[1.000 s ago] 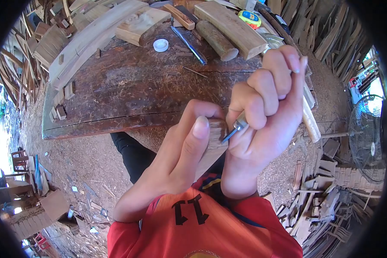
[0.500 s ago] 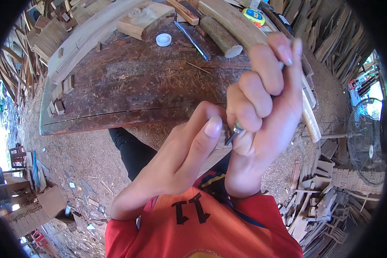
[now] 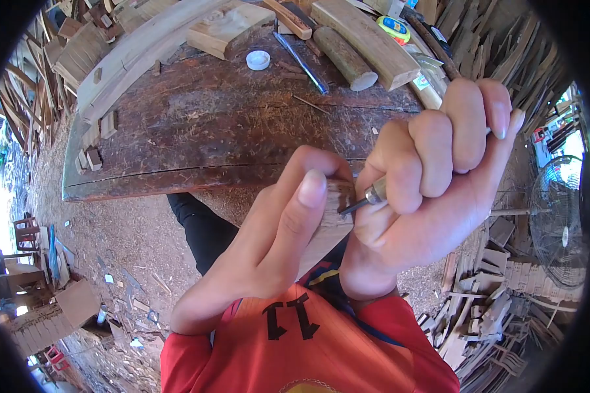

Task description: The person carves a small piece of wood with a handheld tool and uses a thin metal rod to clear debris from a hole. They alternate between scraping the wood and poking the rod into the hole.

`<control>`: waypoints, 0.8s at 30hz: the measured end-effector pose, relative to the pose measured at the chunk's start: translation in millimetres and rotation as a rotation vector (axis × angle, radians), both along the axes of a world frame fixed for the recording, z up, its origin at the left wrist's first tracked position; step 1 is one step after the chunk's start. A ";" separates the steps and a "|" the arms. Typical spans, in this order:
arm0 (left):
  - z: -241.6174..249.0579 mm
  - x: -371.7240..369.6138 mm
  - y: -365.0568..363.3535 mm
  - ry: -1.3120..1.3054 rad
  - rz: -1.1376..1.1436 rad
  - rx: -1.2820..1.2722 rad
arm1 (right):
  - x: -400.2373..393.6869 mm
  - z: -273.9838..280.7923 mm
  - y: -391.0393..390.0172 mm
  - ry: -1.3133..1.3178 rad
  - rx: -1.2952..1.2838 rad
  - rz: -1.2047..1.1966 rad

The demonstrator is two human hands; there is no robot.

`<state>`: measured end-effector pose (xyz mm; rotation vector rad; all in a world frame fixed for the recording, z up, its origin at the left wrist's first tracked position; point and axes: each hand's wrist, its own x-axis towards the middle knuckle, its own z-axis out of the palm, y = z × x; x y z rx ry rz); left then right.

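Observation:
My left hand (image 3: 275, 229) is wrapped round a wooden block (image 3: 326, 241), thumb along its near side and fingers hidden behind. The block stands in front of my torso, with a dark, worked-looking end facing right. My right hand (image 3: 432, 170) is closed round the handle of a small carving chisel (image 3: 375, 194), its fingers curled over most of the grip. From a metal ferrule the thin dark blade points left and down, its tip right at the block's end. My right thumb lies low, beside the block.
Beyond my hands is a worn brown wooden table (image 3: 196, 131). On it lie a white cap (image 3: 257, 60), a blue-silver pen-like rod (image 3: 300, 62), a round stick (image 3: 344, 59), a tape measure (image 3: 393, 29) and timber pieces (image 3: 367, 42). A fan (image 3: 560, 223) stands right, near wood scraps (image 3: 482, 314).
My right hand has swung right and tilted outward, showing more of the chisel's ferrule and blade. My left hand keeps its hold on the block, whose end is now more exposed.

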<state>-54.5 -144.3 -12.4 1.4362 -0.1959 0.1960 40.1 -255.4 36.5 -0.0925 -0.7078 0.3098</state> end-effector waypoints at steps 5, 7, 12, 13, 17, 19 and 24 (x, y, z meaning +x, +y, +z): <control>-4.8 2.5 -1.7 0.043 -0.034 -0.053 | 6.7 -3.6 -0.6 0.021 -0.034 0.071; -8.2 3.6 -2.4 0.053 -0.056 -0.068 | 12.8 -8.4 -0.6 0.013 -0.036 0.151; -7.3 0.6 -0.5 0.107 -0.083 -0.077 | 32.9 -22.1 -6.8 0.081 0.035 0.458; -6.4 0.4 -0.1 0.115 -0.081 -0.079 | 40.8 -24.5 -7.7 0.036 0.014 0.526; -6.3 -1.5 -0.7 0.161 -0.089 -0.094 | 37.1 -21.1 -5.6 0.081 -0.061 0.563; -7.7 -1.5 -1.1 0.197 -0.093 -0.106 | 28.6 -7.0 -7.2 0.119 -0.181 0.501; -10.4 -0.4 -8.9 0.086 0.043 -0.070 | 21.7 -4.1 1.6 0.174 -0.241 0.368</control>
